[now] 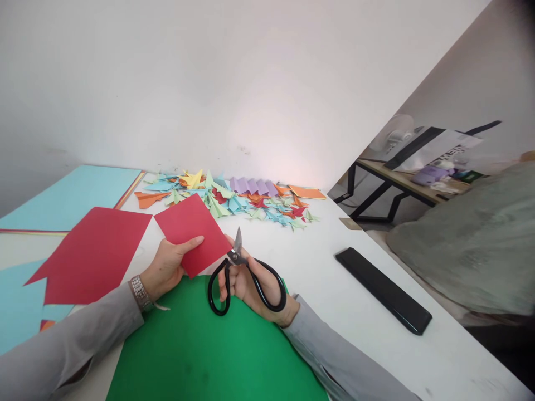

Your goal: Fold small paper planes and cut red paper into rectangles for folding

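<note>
My left hand pinches a red square of paper, thumb on top and fingers underneath. In my right hand is a pair of scissors with large black loop handles. Their blades are parted, one pointing up, the other at the paper's right corner. Whether that blade has cut into the paper I cannot tell. Part of my right fingers lies hidden behind the scissors and paper. Beneath both hands a green sheet lies on the table.
A larger red sheet with a notched corner lies to the left, near light blue sheets. Folded paper pieces in several colours are heaped along the wall. A long black object rests at right. Beyond stands a side table with bags.
</note>
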Available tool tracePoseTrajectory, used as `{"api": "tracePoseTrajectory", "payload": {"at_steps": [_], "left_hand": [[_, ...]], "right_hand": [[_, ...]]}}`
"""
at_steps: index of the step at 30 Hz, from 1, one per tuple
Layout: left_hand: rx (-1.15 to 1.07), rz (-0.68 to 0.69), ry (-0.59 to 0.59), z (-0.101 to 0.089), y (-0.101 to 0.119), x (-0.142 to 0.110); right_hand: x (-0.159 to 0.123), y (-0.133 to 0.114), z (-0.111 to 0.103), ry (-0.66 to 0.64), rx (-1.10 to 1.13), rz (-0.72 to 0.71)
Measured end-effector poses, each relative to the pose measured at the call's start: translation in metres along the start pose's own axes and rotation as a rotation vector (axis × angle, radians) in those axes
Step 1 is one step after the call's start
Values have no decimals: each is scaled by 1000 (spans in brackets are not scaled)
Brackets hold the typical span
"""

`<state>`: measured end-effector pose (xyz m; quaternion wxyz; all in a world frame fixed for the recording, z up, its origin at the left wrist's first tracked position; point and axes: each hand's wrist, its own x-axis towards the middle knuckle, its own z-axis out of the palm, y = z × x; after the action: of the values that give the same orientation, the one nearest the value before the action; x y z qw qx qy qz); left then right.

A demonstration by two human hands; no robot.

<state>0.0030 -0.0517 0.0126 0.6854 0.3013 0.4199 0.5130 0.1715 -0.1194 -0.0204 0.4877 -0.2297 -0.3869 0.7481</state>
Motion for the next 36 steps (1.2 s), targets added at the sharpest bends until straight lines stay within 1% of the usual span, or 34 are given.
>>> {"api": "tracePoseTrajectory", "payload": {"at_steps": [6, 10, 14, 22, 27, 30, 36], "left_hand": [[66, 32, 40, 0, 0, 0], [76, 51, 6, -1, -1, 1], [84, 27, -2, -3, -1, 3], [95, 33, -3, -6, 0, 6], [108, 92, -47, -6, 3, 7], [110, 79, -45, -6, 5, 7], [81, 59, -42, -6, 7, 10]], "right_hand": [[1, -2, 5, 13, 16, 20], [1, -1, 3, -24, 11, 34], [1, 1, 0, -49, 31, 26], [1, -1, 2, -45, 46, 41], [1, 0, 0, -58, 48, 43], [2, 1, -1, -66, 44, 44], [1, 1, -1, -44, 71, 45]]}}
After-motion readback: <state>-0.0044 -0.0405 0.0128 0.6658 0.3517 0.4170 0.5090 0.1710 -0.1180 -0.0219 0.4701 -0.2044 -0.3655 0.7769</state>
